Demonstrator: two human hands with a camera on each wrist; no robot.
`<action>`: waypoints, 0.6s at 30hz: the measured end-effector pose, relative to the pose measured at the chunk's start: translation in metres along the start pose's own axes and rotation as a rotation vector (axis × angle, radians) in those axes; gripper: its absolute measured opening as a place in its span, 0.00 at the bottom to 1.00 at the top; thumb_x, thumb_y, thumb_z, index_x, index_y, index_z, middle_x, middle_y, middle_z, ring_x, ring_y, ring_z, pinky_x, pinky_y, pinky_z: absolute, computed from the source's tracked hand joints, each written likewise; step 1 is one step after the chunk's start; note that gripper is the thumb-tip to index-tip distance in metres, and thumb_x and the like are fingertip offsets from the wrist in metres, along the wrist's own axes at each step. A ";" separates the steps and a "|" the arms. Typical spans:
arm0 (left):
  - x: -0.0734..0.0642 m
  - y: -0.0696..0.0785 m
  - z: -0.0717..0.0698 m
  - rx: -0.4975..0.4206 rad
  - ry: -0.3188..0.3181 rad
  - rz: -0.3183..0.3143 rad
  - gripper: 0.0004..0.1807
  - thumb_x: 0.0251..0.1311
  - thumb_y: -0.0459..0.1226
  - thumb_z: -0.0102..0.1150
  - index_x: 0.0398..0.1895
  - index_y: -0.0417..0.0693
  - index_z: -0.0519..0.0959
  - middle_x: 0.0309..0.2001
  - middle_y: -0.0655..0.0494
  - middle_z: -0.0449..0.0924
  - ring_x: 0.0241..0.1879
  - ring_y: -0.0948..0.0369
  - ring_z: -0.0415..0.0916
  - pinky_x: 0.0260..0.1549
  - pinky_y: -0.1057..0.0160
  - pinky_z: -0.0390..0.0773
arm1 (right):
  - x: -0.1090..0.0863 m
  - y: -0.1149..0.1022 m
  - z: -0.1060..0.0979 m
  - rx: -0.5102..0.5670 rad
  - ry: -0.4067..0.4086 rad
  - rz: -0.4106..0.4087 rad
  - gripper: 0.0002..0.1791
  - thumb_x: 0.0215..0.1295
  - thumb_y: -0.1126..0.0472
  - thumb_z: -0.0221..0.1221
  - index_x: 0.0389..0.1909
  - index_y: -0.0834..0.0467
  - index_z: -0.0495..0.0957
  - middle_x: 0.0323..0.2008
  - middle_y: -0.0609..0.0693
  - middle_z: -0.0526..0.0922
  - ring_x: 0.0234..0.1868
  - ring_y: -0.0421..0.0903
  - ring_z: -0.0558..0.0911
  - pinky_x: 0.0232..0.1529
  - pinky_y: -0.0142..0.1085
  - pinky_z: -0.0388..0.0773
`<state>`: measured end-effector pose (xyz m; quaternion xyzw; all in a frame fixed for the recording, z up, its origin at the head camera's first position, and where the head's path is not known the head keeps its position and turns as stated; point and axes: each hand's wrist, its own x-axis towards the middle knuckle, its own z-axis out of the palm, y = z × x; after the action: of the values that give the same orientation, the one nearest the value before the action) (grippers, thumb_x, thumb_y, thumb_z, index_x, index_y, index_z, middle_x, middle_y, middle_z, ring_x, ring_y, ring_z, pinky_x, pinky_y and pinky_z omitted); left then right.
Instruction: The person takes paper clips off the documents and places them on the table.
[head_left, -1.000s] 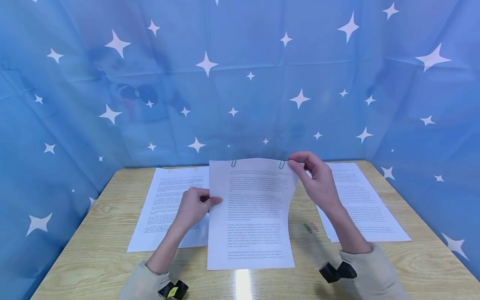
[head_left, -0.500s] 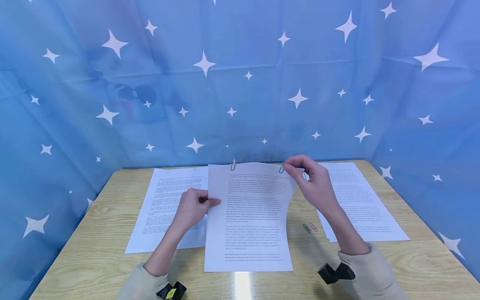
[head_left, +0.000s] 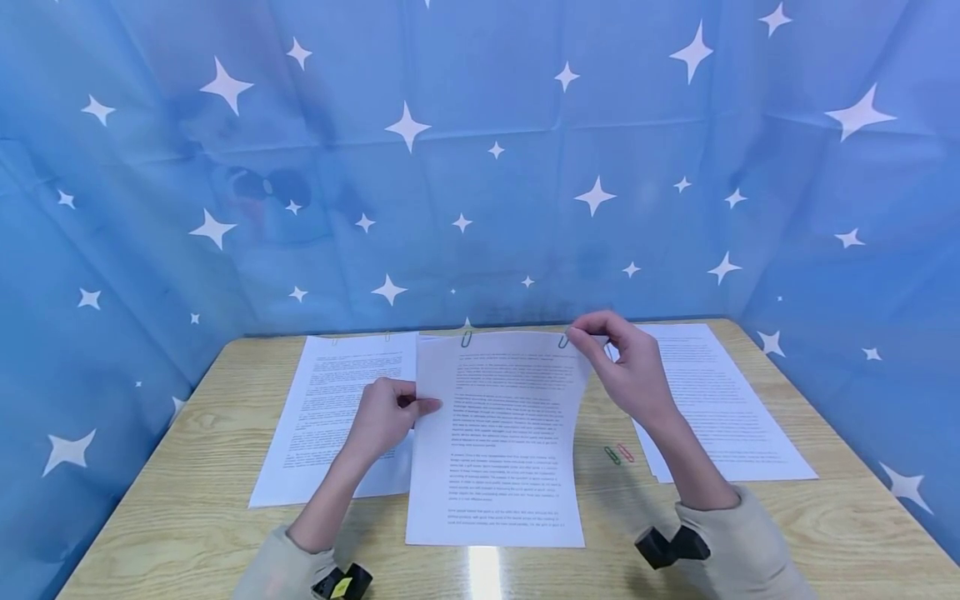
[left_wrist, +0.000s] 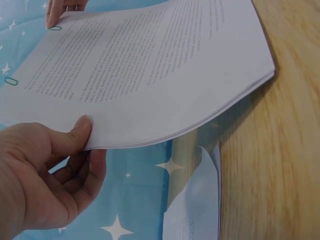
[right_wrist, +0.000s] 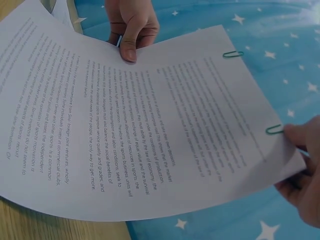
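Paper [head_left: 495, 442], a few sheets thick, tilted up off the bench [head_left: 187, 483] between the two hands. Pinched at its left edge by the left hand [head_left: 386, 414], thumb on top; grasped at the far right corner by the right hand [head_left: 630, 367], thumb right at a green clip [head_left: 563, 341]. Left of that hand, along the far edge, a second green clip [head_left: 466, 339]. For a good hold: pinch firmly but lightly on the left to spare the sheets a crease, line the edges up flush, and avoid a sideways tug on either clip, likely to slide off. No box or tray in view, only sheets: another pile [head_left: 337, 400] to the left of the left hand, with pale clips [head_left: 387, 337] at its far edge; one more pile [head_left: 731, 408] to the right of the right hand. Nearer than the right hand, a loose green clip [head_left: 612, 455] beside a loose red clip [head_left: 626, 452].
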<state>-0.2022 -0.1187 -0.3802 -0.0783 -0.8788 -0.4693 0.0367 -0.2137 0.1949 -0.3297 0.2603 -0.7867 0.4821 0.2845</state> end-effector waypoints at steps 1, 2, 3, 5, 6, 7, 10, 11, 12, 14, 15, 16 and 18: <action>0.000 0.000 0.000 -0.001 0.001 0.002 0.03 0.60 0.30 0.69 0.32 0.39 0.90 0.18 0.56 0.79 0.19 0.60 0.67 0.22 0.65 0.64 | 0.000 0.000 0.000 -0.002 0.002 -0.004 0.06 0.67 0.73 0.62 0.41 0.61 0.83 0.36 0.54 0.84 0.35 0.38 0.77 0.35 0.30 0.69; 0.000 0.000 0.000 0.000 0.002 0.005 0.03 0.60 0.30 0.69 0.32 0.39 0.90 0.18 0.56 0.78 0.19 0.60 0.66 0.21 0.65 0.64 | 0.000 0.000 0.000 -0.003 0.004 -0.008 0.06 0.67 0.72 0.62 0.41 0.61 0.83 0.36 0.54 0.84 0.36 0.38 0.77 0.35 0.30 0.70; 0.000 0.000 0.000 -0.001 0.002 0.006 0.03 0.60 0.30 0.69 0.33 0.39 0.90 0.18 0.56 0.78 0.19 0.60 0.66 0.21 0.65 0.63 | 0.000 -0.001 0.000 -0.003 0.006 -0.012 0.06 0.67 0.72 0.62 0.41 0.61 0.83 0.36 0.53 0.84 0.36 0.38 0.78 0.35 0.29 0.70; -0.001 0.000 0.000 -0.002 0.005 0.007 0.03 0.60 0.30 0.69 0.33 0.39 0.90 0.17 0.56 0.78 0.19 0.60 0.66 0.21 0.65 0.63 | 0.001 -0.001 0.001 -0.002 0.010 -0.019 0.05 0.68 0.72 0.62 0.41 0.62 0.83 0.36 0.52 0.84 0.37 0.38 0.78 0.35 0.29 0.70; -0.001 0.000 0.000 -0.002 0.006 0.007 0.03 0.60 0.30 0.69 0.32 0.40 0.90 0.18 0.56 0.78 0.19 0.60 0.66 0.21 0.65 0.63 | 0.001 -0.001 0.001 -0.001 0.011 -0.022 0.05 0.68 0.72 0.62 0.41 0.62 0.83 0.36 0.52 0.84 0.37 0.38 0.79 0.35 0.29 0.70; -0.001 0.000 0.000 -0.002 0.008 0.008 0.03 0.60 0.30 0.69 0.32 0.39 0.90 0.18 0.56 0.78 0.19 0.60 0.66 0.21 0.65 0.63 | 0.001 -0.001 0.001 0.000 0.013 -0.026 0.05 0.68 0.72 0.62 0.41 0.62 0.83 0.36 0.52 0.84 0.37 0.38 0.79 0.35 0.29 0.70; -0.001 0.000 0.000 0.001 0.009 0.016 0.03 0.60 0.31 0.70 0.32 0.39 0.90 0.18 0.56 0.78 0.18 0.61 0.65 0.20 0.65 0.62 | 0.001 -0.001 0.002 -0.001 0.022 -0.030 0.04 0.68 0.72 0.62 0.40 0.63 0.83 0.36 0.51 0.84 0.37 0.38 0.79 0.34 0.30 0.69; -0.001 0.000 0.000 0.003 0.009 0.016 0.03 0.60 0.31 0.70 0.32 0.39 0.90 0.18 0.56 0.78 0.18 0.61 0.64 0.20 0.66 0.62 | 0.001 -0.001 0.002 0.000 0.025 -0.030 0.04 0.68 0.72 0.62 0.40 0.63 0.83 0.36 0.51 0.84 0.37 0.38 0.79 0.34 0.31 0.68; -0.001 0.000 0.000 0.005 0.008 0.016 0.03 0.60 0.31 0.70 0.31 0.40 0.90 0.18 0.56 0.78 0.18 0.61 0.64 0.20 0.66 0.62 | 0.001 -0.001 0.002 -0.002 0.028 -0.030 0.04 0.68 0.72 0.62 0.40 0.63 0.83 0.36 0.51 0.84 0.37 0.38 0.79 0.34 0.31 0.68; -0.001 0.000 -0.001 0.008 0.008 0.013 0.03 0.60 0.31 0.70 0.31 0.40 0.90 0.19 0.55 0.80 0.18 0.61 0.64 0.20 0.66 0.61 | 0.000 -0.001 0.003 -0.004 0.033 -0.030 0.04 0.68 0.72 0.62 0.39 0.62 0.83 0.36 0.51 0.84 0.37 0.38 0.79 0.34 0.31 0.68; -0.001 0.000 -0.001 0.010 0.009 0.010 0.03 0.60 0.31 0.70 0.31 0.40 0.90 0.20 0.55 0.80 0.18 0.61 0.64 0.20 0.65 0.61 | 0.000 -0.001 0.004 -0.006 0.034 -0.030 0.04 0.68 0.72 0.62 0.39 0.62 0.83 0.35 0.51 0.84 0.37 0.38 0.78 0.34 0.31 0.68; -0.001 0.000 -0.001 0.013 0.009 0.007 0.03 0.60 0.31 0.70 0.31 0.40 0.90 0.21 0.55 0.81 0.18 0.61 0.64 0.20 0.65 0.62 | 0.000 -0.002 0.004 -0.007 0.037 -0.031 0.03 0.68 0.72 0.62 0.39 0.63 0.82 0.35 0.51 0.84 0.37 0.38 0.78 0.34 0.30 0.68; -0.001 0.001 -0.002 0.019 0.009 -0.006 0.04 0.60 0.31 0.70 0.30 0.40 0.90 0.22 0.55 0.82 0.18 0.60 0.65 0.20 0.65 0.62 | 0.001 -0.003 0.004 -0.003 0.047 -0.028 0.03 0.69 0.72 0.61 0.39 0.64 0.82 0.35 0.53 0.83 0.36 0.38 0.78 0.35 0.28 0.70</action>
<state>-0.2016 -0.1198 -0.3787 -0.0729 -0.8833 -0.4614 0.0399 -0.2129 0.1905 -0.3290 0.2592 -0.7769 0.4828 0.3100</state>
